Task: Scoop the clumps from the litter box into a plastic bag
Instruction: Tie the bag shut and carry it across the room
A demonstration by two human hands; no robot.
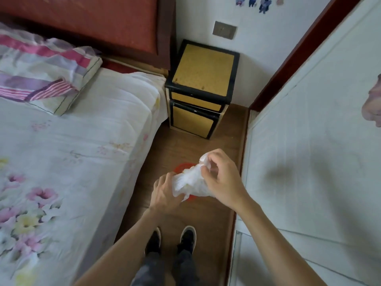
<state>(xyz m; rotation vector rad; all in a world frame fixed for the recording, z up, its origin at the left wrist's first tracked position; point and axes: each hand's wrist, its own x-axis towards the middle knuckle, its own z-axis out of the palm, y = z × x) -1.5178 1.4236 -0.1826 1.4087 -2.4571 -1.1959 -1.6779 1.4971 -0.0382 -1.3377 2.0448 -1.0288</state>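
I am seeing both hands busy with a crumpled white plastic bag (190,182) held above the floor. My right hand (221,178) is pinching the bag's upper edge between thumb and fingertips, while my left hand (165,193) is gripping its lower bunched part. The bag is looking wadded, its mouth not yet spread, so I am judging that opening it is the step in hand.

The thin film is probably clinging to itself; pulling too hard at that pinch could be tearing it, and a torn bag would be leaking litter later. A red object (181,167) is showing on the wooden floor (185,145) directly under the bag, mostly hidden; I cannot tell what it is. No litter box or scoop is appearing in view.

Room is narrowing here: the bed (72,141) is edging the strip of floor on the left, a white panelled door (309,141) is closing it on the right, and a yellow bedside cabinet (203,79) is blocking the far end. My shoes (187,238) are standing near, just behind the hands.
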